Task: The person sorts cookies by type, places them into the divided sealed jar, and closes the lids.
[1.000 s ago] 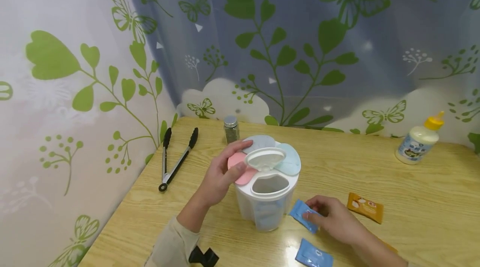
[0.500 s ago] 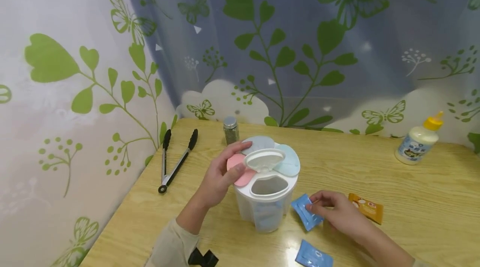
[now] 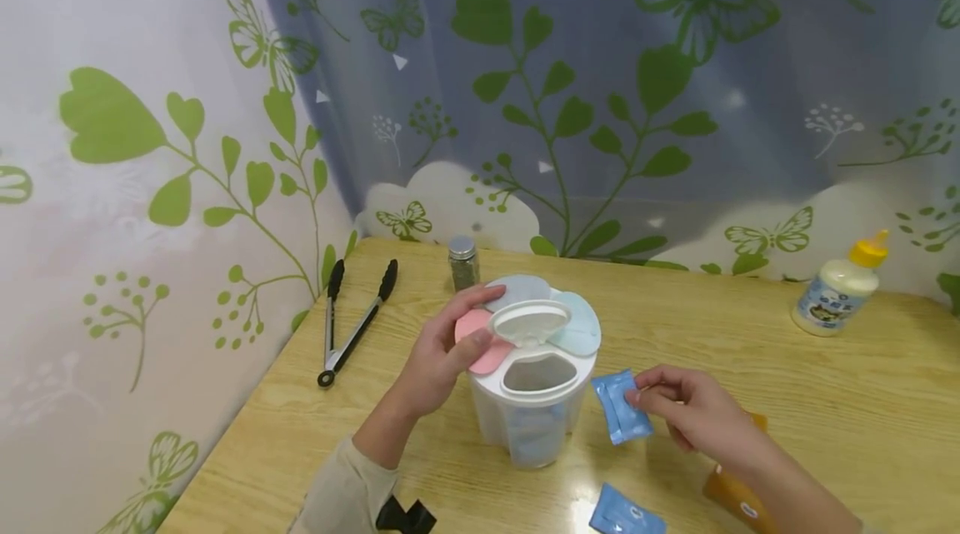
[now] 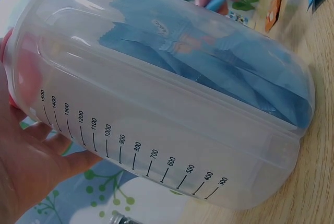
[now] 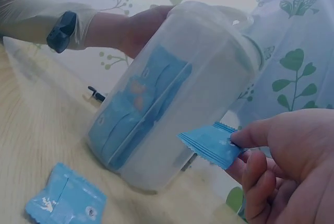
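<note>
A clear canister [image 3: 536, 434] with a white top stands on the table; its front flap [image 3: 531, 321] is raised over an opening, and pink, grey and pale blue flaps lie closed. Inside, several blue sachets [image 4: 209, 72] show through the wall in both wrist views. My left hand [image 3: 442, 355] grips the canister's top at the left, thumb on the pink flap. Just right of the canister, my right hand [image 3: 697, 409] pinches one blue sachet [image 3: 622, 406] by its edge, above the table. Another blue sachet [image 3: 626, 511] lies at the front.
An orange sachet [image 3: 738, 501] lies partly behind the right forearm, with another orange corner above it. Tongs [image 3: 348, 346] lie spread at the left. A small jar [image 3: 463, 263] stands behind the canister, and a yellow-capped bottle [image 3: 836, 292] at the far right.
My right hand has lifted the blue sachet off the table and moved slightly right and up with it. The left hand keeps its grip on the canister.
</note>
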A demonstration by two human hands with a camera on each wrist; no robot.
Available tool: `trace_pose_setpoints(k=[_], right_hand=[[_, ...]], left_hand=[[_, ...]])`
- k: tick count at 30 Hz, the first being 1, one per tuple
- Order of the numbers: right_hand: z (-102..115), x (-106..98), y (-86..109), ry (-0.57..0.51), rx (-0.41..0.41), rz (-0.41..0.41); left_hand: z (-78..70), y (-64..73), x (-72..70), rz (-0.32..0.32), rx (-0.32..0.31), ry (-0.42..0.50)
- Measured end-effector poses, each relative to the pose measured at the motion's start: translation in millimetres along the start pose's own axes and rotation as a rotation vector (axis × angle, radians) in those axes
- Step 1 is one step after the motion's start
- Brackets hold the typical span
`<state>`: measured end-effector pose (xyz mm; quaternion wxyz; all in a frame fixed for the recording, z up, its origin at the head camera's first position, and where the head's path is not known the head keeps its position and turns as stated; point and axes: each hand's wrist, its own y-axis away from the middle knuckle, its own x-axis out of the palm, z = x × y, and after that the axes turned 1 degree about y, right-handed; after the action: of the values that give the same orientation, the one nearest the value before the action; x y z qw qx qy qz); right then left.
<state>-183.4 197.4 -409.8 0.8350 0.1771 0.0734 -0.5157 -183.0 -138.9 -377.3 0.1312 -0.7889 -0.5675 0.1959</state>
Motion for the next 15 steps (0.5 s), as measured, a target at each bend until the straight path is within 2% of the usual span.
trace_pose_setpoints(k=[7,15], right_hand=[[16.0,-4.6,5.6,-0.019,0.004,-0.011],[29.7,-8.1,11.9,-0.035,-0.054,-0.034]], left_hand=[[0.0,0.7,0.1,-0.01,-0.014,-0.003],[-0.3,0.0,0.7,-0.016,-0.008,-0.008]])
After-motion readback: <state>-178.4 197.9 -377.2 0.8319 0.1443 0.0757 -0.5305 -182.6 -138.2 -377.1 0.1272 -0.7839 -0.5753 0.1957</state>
